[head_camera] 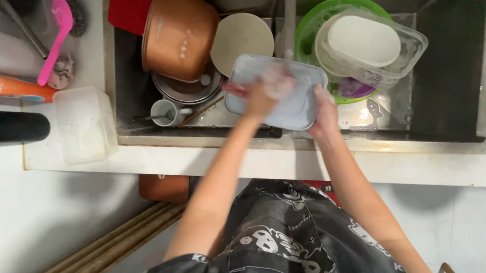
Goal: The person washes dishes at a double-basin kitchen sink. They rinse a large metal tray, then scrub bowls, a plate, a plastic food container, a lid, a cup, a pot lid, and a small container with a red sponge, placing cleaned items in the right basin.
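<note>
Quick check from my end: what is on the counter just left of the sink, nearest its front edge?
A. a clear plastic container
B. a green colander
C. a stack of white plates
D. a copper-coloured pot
A: a clear plastic container sits on the white counter left of the sink; the pot and green colander are inside the sink.
</note>
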Motion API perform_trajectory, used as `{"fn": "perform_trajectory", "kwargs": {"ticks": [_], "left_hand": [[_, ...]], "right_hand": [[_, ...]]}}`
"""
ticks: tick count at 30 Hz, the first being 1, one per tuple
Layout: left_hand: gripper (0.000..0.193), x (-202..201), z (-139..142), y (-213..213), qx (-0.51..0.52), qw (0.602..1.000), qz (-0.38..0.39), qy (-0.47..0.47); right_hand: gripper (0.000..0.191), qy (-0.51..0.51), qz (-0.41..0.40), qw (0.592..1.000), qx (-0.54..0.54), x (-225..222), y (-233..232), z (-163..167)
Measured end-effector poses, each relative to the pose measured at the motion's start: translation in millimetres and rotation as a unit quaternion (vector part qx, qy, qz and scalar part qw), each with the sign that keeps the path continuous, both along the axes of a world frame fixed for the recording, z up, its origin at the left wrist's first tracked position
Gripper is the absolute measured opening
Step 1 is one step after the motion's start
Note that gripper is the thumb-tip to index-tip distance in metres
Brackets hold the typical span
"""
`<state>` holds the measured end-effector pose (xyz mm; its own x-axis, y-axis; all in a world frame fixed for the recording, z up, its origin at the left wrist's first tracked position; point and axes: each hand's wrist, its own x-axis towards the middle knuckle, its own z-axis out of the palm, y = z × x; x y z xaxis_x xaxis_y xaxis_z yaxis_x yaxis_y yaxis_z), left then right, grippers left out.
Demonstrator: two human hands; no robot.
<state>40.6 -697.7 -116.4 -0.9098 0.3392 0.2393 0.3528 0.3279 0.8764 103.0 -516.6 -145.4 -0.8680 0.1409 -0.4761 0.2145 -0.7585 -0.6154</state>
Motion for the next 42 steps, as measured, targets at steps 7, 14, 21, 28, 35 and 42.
{"fn": "perform_trajectory", "kwargs": {"ticks": [7,14,21,28,35,42], "left_hand": [[0.031,19,4,38,-0.095,0.964,0.154,0.193],[0.02,-15,-23,-36,0.034,0.96,0.279,0.008],[0.019,-17,11,-67,0.238,0.922,0.303,0.032],[0.024,18,35,-79,0.246,0.879,0.379,-0.153],[0.026,52,36,-118,0.256,0.842,0.437,-0.187],[0.026,67,29,-141,0.25,0.835,0.463,-0.161]], "right_hand": [[0.026,-0.005,0.035,0.996,0.087,8,10,12],[0.018,0.031,0.089,0.926,0.365,7,50,93],[0.02,0.209,0.123,0.632,0.736,-38,152,231],[0.034,0.309,0.19,0.251,0.897,-152,163,164],[0.032,0.261,0.232,0.133,0.927,-201,157,86],[0.019,0.254,0.224,0.11,0.934,-243,165,65]]}}
